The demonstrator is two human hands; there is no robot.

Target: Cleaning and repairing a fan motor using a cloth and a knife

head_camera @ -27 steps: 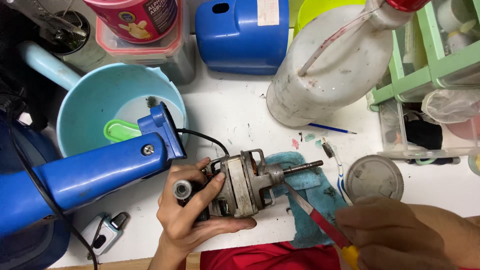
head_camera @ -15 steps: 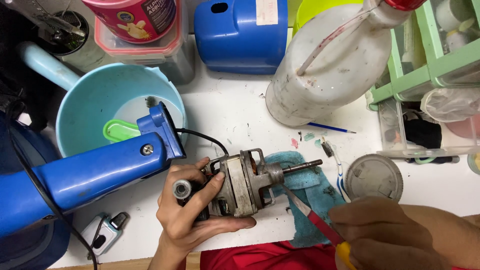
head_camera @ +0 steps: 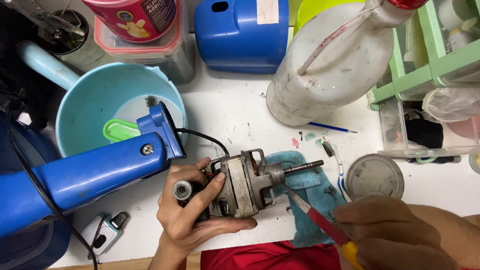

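Note:
My left hand [head_camera: 192, 220] grips a grey electric motor [head_camera: 245, 182] on its side, with its threaded shaft [head_camera: 302, 166] pointing right over a teal cloth [head_camera: 315, 200]. My right hand [head_camera: 400, 235] holds a screwdriver [head_camera: 320, 220] with a red shank and yellow handle; its tip rests at the base of the shaft. A black cable runs from the motor to a blue fan stand [head_camera: 95, 175] on the left.
A light blue bowl [head_camera: 100, 100] holding a green piece sits behind the stand. A blue plastic cover [head_camera: 240, 35], a large dirty white jug [head_camera: 330, 65], a toothbrush [head_camera: 337, 160], a round grey lid [head_camera: 374, 175] and a green rack [head_camera: 430, 60] surround the work spot.
The screwdriver tip has shifted slightly along the motor's shaft base; my left hand keeps the motor in the same place.

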